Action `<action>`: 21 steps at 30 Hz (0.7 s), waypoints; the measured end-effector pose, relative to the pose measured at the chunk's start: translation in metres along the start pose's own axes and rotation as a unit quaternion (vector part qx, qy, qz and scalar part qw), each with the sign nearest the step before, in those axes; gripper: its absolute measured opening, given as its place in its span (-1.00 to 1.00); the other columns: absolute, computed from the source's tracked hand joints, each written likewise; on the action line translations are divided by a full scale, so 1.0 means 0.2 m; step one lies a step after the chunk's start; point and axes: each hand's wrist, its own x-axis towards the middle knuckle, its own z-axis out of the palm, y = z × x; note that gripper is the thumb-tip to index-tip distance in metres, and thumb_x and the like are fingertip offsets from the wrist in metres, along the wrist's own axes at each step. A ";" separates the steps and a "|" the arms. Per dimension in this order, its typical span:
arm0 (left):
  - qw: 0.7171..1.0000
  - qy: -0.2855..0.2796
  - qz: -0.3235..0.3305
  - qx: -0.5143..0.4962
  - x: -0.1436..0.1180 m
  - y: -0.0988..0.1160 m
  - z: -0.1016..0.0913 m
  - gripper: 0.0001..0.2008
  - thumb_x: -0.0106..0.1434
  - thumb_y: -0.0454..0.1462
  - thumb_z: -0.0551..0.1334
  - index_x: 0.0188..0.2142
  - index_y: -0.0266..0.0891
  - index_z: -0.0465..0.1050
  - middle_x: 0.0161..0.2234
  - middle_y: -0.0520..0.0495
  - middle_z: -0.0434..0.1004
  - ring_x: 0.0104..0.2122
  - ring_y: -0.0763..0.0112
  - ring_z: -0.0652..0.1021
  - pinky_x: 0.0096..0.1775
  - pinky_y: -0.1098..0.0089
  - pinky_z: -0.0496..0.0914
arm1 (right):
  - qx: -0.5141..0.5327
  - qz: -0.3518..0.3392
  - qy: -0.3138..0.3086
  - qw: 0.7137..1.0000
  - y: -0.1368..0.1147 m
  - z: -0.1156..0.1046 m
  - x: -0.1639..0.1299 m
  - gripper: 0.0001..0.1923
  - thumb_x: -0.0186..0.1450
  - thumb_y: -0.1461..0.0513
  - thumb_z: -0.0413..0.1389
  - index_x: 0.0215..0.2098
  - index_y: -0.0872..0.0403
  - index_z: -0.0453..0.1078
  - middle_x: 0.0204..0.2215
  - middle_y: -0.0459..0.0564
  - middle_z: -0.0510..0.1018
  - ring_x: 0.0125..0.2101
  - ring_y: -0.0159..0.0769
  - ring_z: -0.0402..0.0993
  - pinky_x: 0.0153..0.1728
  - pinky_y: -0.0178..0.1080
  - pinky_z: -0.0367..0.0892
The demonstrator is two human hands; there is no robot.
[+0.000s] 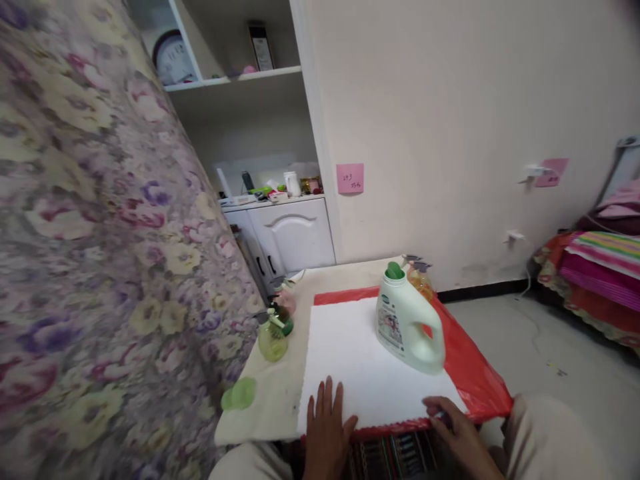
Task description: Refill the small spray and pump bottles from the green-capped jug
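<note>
Left hand lies flat, fingers spread on a white sheet's near edge, its grip empty. The right hand is half curled at the near right corner; I cannot tell whether its grip has hold of anything. On the sheet's right side stands a pale green jug, its label too blurred to read. Red plastic shows beneath, on the table. A pink wall note bears handwriting, perhaps "293" on top.
</note>
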 end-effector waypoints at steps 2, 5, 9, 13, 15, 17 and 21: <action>1.000 -0.010 -0.010 -0.005 -0.02 0.00 -0.01 -0.41 0.26 -0.12 0.12 0.26 -0.12 0.11 0.27 -0.20 0.17 0.22 0.01 0.25 0.13 -0.01 0.18 | -0.002 -0.003 0.002 1.000 0.01 0.00 0.00 -0.72 0.12 0.10 0.09 -0.23 -0.02 0.47 -0.31 0.03 0.60 -0.24 -0.11 0.53 -0.18 -0.18 0.44; 0.999 -0.036 -0.017 -0.012 -0.04 -0.01 -0.03 -0.39 0.26 -0.13 0.13 0.27 -0.12 0.08 0.28 -0.20 0.16 0.23 0.02 0.25 0.14 0.00 0.18 | -0.002 -0.008 -0.002 1.000 0.02 0.00 0.00 -0.70 0.11 0.07 0.10 -0.22 -0.02 0.47 -0.32 0.04 0.61 -0.25 -0.10 0.55 -0.20 -0.18 0.46; 0.998 -0.052 -0.022 -0.033 -0.04 -0.04 -0.04 -0.44 0.25 -0.14 0.15 0.23 -0.15 0.19 0.24 -0.21 0.24 0.20 0.03 0.30 0.11 -0.02 0.25 | -0.001 0.001 -0.006 1.000 0.04 -0.01 0.00 -0.69 0.08 0.05 0.12 -0.23 -0.04 0.49 -0.34 0.05 0.62 -0.26 -0.07 0.56 -0.22 -0.18 0.49; 0.994 -0.029 -0.051 -0.096 0.00 -0.16 -0.09 -0.63 0.29 -0.14 0.10 0.03 -0.18 0.43 0.04 -0.19 0.52 0.07 0.08 0.46 0.04 0.00 0.36 | 0.007 0.015 -0.025 1.000 0.08 -0.01 0.01 -0.67 0.06 0.04 0.15 -0.23 -0.04 0.49 -0.33 0.06 0.63 -0.24 -0.05 0.57 -0.23 -0.19 0.50; 0.985 -0.006 -0.094 -0.144 0.05 -0.23 -0.15 -0.64 0.27 -0.12 0.11 -0.02 -0.19 0.48 -0.02 -0.19 0.57 0.01 0.11 0.52 0.02 0.06 0.41 | 0.009 0.015 -0.040 0.999 0.10 -0.01 0.02 -0.67 0.07 0.05 0.15 -0.22 -0.03 0.49 -0.32 0.07 0.63 -0.23 -0.05 0.57 -0.22 -0.20 0.50; 0.967 0.006 -0.148 -0.206 0.10 -0.30 -0.22 -0.64 0.27 -0.13 0.11 -0.03 -0.20 0.48 -0.04 -0.18 0.58 -0.03 0.17 0.54 0.00 0.14 0.44 | 0.004 0.006 -0.041 0.999 0.11 -0.01 0.02 -0.68 0.09 0.05 0.14 -0.22 -0.02 0.49 -0.31 0.07 0.63 -0.23 -0.08 0.57 -0.20 -0.23 0.50; 0.924 0.024 -0.230 -0.303 0.17 -0.37 -0.30 -0.63 0.24 -0.12 0.10 -0.06 -0.24 0.46 -0.06 -0.17 0.58 -0.04 0.17 0.55 0.02 0.12 0.42 | -0.024 -0.028 -0.019 0.999 0.06 0.00 0.02 -0.69 0.14 0.06 0.11 -0.21 -0.01 0.49 -0.28 0.07 0.62 -0.23 -0.11 0.57 -0.21 -0.25 0.50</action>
